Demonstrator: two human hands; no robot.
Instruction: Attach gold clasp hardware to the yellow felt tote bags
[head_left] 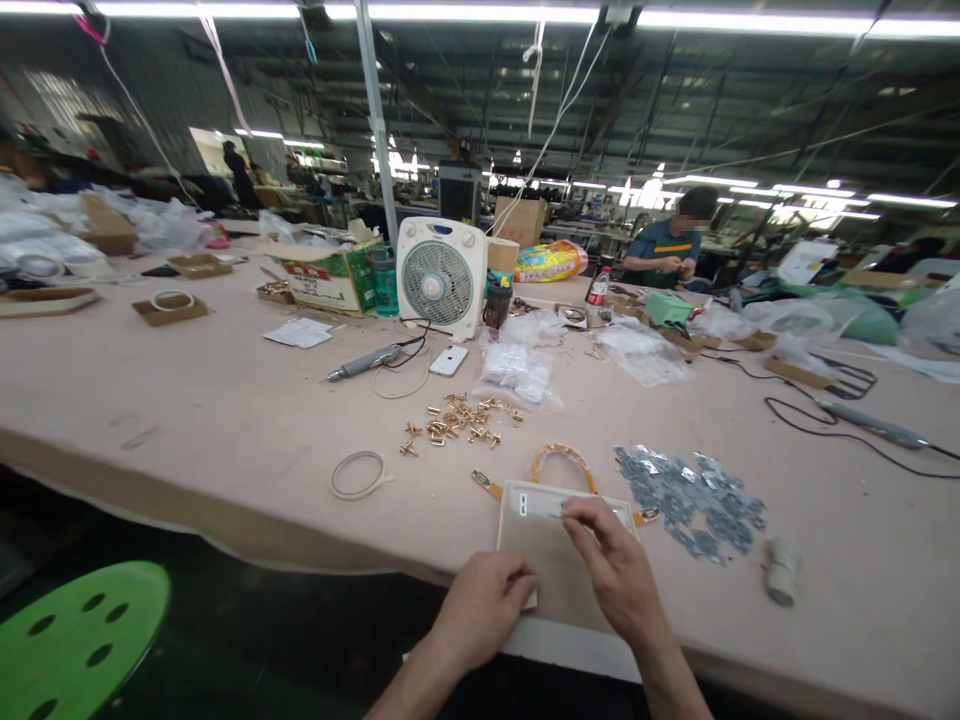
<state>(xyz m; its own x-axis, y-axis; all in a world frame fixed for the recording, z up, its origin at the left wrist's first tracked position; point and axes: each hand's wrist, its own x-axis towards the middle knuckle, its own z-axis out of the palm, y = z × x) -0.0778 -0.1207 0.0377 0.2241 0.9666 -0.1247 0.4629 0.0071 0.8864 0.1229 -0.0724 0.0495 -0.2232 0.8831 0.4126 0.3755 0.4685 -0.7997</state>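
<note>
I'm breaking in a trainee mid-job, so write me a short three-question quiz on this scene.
1. True or false: at the beige piece, the right hand is nearer the orange handle than the left hand is.
2. Which lies nearest the gold-coloured fittings?
A) the white phone
B) the green stool
C) the bottle with the red label
3. How many grey corded tools lie on the table?

Key: 1. True. 2. A. 3. Two, one left of the phone, one at the far right.

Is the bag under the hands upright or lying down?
Lying down: the bag shows its broad face upward, its orange handle beyond the far edge.
</note>
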